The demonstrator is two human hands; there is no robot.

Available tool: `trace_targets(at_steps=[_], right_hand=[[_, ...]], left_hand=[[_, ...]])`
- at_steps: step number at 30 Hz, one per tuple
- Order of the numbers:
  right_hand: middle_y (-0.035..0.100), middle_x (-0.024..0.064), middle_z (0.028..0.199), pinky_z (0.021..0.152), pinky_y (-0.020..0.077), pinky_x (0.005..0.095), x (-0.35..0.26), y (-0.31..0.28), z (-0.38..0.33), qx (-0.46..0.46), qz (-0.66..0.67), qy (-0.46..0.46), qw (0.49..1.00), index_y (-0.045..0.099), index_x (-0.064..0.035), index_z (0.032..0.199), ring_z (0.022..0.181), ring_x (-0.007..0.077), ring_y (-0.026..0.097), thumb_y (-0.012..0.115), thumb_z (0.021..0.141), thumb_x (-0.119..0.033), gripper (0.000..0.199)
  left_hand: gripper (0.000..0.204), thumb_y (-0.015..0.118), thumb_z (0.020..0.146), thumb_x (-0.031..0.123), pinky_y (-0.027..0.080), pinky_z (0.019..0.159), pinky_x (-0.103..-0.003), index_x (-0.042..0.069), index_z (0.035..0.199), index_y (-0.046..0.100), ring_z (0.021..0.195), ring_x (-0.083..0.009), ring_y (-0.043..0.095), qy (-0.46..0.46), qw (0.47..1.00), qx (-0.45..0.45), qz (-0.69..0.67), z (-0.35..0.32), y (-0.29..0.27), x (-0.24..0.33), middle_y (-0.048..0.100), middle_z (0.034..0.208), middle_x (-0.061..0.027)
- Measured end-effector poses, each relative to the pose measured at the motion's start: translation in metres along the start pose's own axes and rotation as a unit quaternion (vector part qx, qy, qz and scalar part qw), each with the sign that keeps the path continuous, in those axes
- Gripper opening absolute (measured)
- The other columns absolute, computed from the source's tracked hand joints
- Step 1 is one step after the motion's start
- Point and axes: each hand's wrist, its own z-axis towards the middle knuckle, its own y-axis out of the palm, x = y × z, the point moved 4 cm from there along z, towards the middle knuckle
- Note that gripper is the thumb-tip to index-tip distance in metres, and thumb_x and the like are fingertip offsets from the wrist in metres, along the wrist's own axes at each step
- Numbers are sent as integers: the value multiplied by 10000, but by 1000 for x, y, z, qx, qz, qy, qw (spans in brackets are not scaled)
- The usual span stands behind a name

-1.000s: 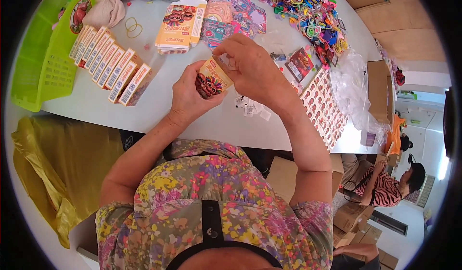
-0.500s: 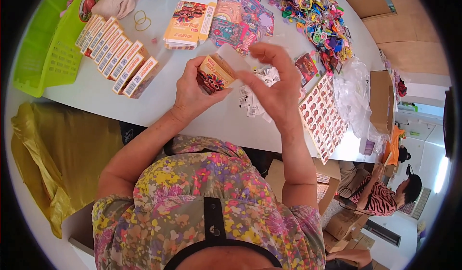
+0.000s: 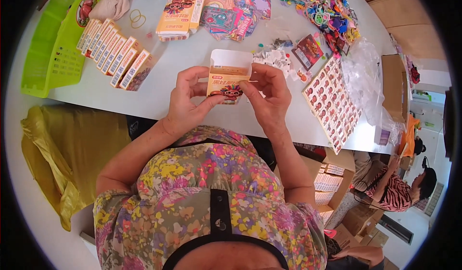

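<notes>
A small orange carton with a cartoon picture on its front is held upright over the white table, its white top flap standing open. My left hand grips its left side with thumb under the front. My right hand pinches its right edge with thumb and fingers. A row of several closed cartons of the same kind stands to the left on the table. A stack of flat unfolded cartons lies farther back.
A green plastic basket sits at the far left. Colourful cards, a heap of bright small toys, a printed sheet and clear plastic bags lie right. A yellow bag hangs below the table. Another person sits at the lower right.
The carton has been turned upright with its top flap open, and both hands have shifted to hold its two sides. My view has moved slightly left and down.
</notes>
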Motion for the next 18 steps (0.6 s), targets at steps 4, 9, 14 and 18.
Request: trace_targets(at_steps=[4,9,14,18], right_hand=[[597,101,1115,804,535,267,-2,-1,-13,-15,10,19,1000,565,19,1167,970,148,624,677,839,46,348],[598,102,1111,813,516,259,12,-1,-30,-73,-26,-12,997,640,-5,1107,949,148,613,677,858,-24,252],[617,91,1070,789,506,262,23,5,-33,-58,10,59,997,666,-5,1051,915,142,608,680,858,-40,196],[650,87,1019,764,498,258,25,6,-28,-30,20,112,993,692,-6,1009,892,129,610,680,857,-37,156]], left_hand=[[554,707,806,-44,564,790,-324,13,1258,393,982,-224,654,-69,997,-14,-12,-15,-3,4,556,1155,-131],[541,700,818,-24,565,754,-314,35,1266,402,980,-209,648,-143,984,-107,25,-31,-12,-1,553,1141,-140],[310,685,853,30,543,747,-285,19,1119,528,907,-166,638,-51,987,-97,122,-21,-12,-5,594,1042,-123],[181,680,854,22,541,755,-276,10,1008,586,887,-155,634,63,966,-91,235,-3,-9,1,606,1006,-104]])
